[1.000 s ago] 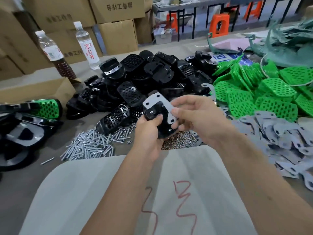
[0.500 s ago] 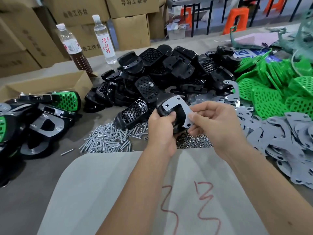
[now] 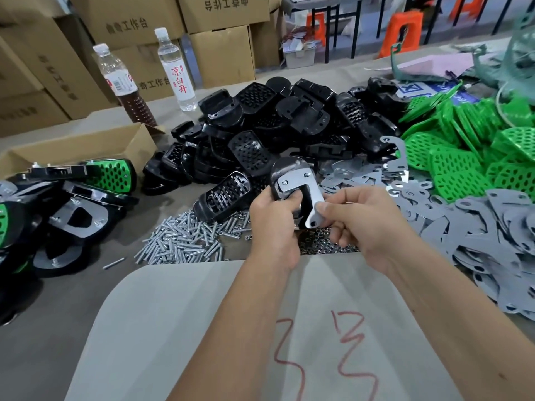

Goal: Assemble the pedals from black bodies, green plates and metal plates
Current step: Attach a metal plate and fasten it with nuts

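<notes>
My left hand (image 3: 272, 227) grips a black pedal body (image 3: 285, 169) held upright over the table's middle. A grey metal plate (image 3: 301, 186) lies against the body's face, and my right hand (image 3: 364, 224) pinches the plate's lower tip. Behind them is a heap of black bodies (image 3: 289, 125). Green perforated plates (image 3: 463, 157) are piled at the right, loose metal plates (image 3: 477, 233) spread below them. Finished pedals with green plates (image 3: 110, 175) lie at the left.
Bolts (image 3: 185, 241) and small nuts (image 3: 321, 244) lie heaped just beyond a grey sheet (image 3: 202, 328) with red marks. An open carton (image 3: 86, 149), two bottles (image 3: 176, 68) and stacked boxes (image 3: 220, 56) stand at the back left.
The metal plate has swung down flatter against the black body, and my right hand has slid to its lower tip. The view has shifted slightly left.
</notes>
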`<state>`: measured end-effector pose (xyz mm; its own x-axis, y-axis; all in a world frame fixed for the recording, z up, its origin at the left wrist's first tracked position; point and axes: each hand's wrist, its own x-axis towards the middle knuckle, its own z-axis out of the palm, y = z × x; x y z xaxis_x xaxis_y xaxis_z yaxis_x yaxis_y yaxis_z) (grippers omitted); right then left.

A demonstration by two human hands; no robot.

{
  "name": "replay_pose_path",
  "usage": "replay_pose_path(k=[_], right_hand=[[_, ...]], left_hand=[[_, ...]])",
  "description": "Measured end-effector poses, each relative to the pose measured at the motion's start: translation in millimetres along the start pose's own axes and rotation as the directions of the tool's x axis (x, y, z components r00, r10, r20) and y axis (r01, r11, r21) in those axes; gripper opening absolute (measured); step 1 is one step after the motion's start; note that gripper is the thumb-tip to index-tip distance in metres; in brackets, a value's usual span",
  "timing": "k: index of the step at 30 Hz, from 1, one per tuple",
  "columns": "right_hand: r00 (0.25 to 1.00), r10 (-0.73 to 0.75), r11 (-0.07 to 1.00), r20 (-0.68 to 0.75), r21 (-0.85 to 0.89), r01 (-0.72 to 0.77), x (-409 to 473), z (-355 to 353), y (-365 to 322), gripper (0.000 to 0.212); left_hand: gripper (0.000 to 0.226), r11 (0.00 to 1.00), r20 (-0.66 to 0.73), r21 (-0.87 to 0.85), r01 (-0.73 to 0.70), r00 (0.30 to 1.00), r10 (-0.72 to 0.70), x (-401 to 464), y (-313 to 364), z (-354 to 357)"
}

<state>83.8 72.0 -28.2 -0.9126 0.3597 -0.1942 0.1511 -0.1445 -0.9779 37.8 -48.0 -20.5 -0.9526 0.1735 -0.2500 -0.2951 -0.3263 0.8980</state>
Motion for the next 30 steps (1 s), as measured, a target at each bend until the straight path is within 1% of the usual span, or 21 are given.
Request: replay_pose_path(k=[3,7,10,15,22,27,30], right_hand=[[1.0,0.005,1.0,0.026,-0.029,-0.005,-0.6,-1.7,-2.0,0.017],[1.0,-0.014,0.995,0.007,-0.098,0.015,-1.0,-2.9,-1.3,0.026],[1.0,-0.01,0.997,0.018,-0.075,0.011,-1.2,-3.6,-0.5,0.024],[1.0,-0.006,1.0,0.014,0.001,0.006,-2.2,-4.9,0.1,0.024],[1.0,-0.013,1.0,0.003,0.024,0.013,-1.3,-6.9,3.2,0.027],[0.999,-0.032,0.999,-0.018,0.019,0.033,-2.2,-7.5,4.2,0.032],[0.997,-0.052,0.999,-0.048,-0.003,0.052,-2.9,-5.2,5.9,0.03]], left_hand=[[0.024,1.0,0.004,0.005,-0.008,1.0,0.008,-0.4,-0.4,0.7],[0.023,0.998,-0.008,0.051,-0.047,0.999,0.048,1.3,-3.5,2.5],[0.024,0.996,0.021,0.082,-0.043,0.999,0.041,2.0,-4.1,1.7],[0.041,0.994,0.114,0.105,-0.015,0.993,0.003,-1.2,-2.9,-0.7],[0.054,0.997,0.253,0.065,0.035,0.966,-0.05,-0.6,-0.2,-4.2],[0.055,0.995,0.338,0.078,0.057,0.937,-0.081,3.0,0.5,-8.2],[0.053,0.995,0.353,0.088,0.057,0.932,-0.084,4.0,0.1,-9.6]])
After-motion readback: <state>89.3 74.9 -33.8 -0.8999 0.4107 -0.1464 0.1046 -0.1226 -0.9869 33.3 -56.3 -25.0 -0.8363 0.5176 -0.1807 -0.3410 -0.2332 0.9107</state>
